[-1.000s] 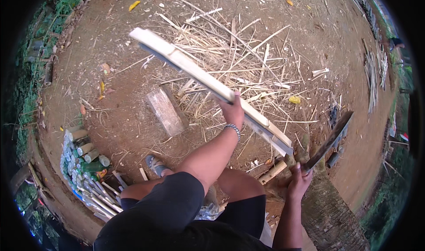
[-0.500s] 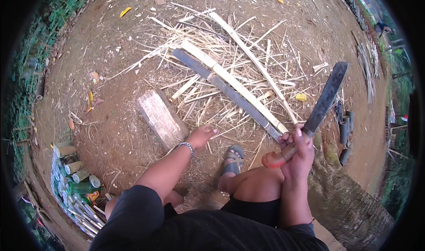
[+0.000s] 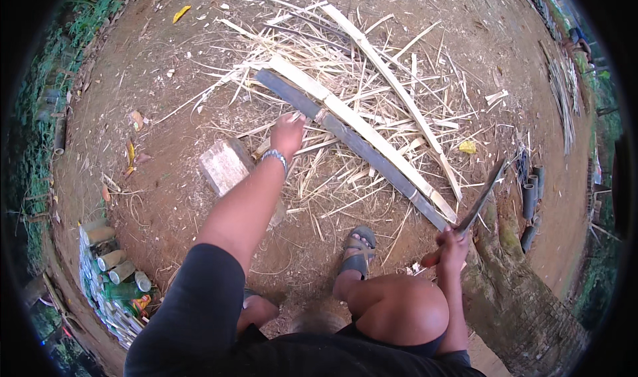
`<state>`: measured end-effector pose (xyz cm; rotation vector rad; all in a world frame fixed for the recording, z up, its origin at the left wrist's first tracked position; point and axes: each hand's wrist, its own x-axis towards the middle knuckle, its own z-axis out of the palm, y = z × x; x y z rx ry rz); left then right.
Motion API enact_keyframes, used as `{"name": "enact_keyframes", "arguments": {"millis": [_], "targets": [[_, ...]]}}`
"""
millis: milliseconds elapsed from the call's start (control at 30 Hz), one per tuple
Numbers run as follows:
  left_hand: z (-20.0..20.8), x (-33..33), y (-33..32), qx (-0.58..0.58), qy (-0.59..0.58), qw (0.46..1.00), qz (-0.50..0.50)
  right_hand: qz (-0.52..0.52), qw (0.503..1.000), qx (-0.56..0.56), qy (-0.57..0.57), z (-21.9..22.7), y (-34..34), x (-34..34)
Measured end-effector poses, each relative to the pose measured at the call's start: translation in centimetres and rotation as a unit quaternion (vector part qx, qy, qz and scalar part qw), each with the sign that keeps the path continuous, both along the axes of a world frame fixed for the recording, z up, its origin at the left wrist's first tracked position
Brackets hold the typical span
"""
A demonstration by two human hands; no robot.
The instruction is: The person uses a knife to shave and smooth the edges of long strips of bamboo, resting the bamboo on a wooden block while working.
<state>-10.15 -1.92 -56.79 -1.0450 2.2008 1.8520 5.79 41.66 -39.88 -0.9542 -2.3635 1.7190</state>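
Note:
My right hand is closed around the handle of a machete. Its dark blade points up and to the right, seen nearly edge-on. Ahead of me my left hand reaches to the near edge of a long dark split bamboo strip. Its fingers are curled, and what they hold, if anything, is hidden. Along the far side of that strip lies a pale split bamboo strip, their lower ends close to my right hand. Another pale bamboo strip slants across the ground farther off.
A rectangular wood block lies beneath my left forearm. Pale bamboo shavings cover the ground ahead. A thick tree trunk or root runs along my right, with dark bamboo tubes beyond. Cut bamboo pieces are stacked at the left.
My left hand has moved forward from beside the wood block to the dark bamboo strip. My right hand has lowered slightly, and the machete's blade has tipped down and turned edge-on.

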Motion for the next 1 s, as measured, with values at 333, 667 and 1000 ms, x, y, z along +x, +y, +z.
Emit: {"name": "enact_keyframes", "arguments": {"millis": [333,667,1000], "targets": [[-2.3,-7.5,1.1,0.120,-0.079,0.978,0.149,-0.066,0.984,-0.146,-0.083,-2.4,0.3,0.9],[6.1,-0.7,1.8,0.369,0.104,0.904,0.188,0.023,0.993,-0.111,-0.032,0.1,-0.2,2.0],[18.0,11.1,7.7,0.471,0.289,0.816,0.171,-0.011,0.982,-0.166,0.088,5.4,2.8,5.4]]}}
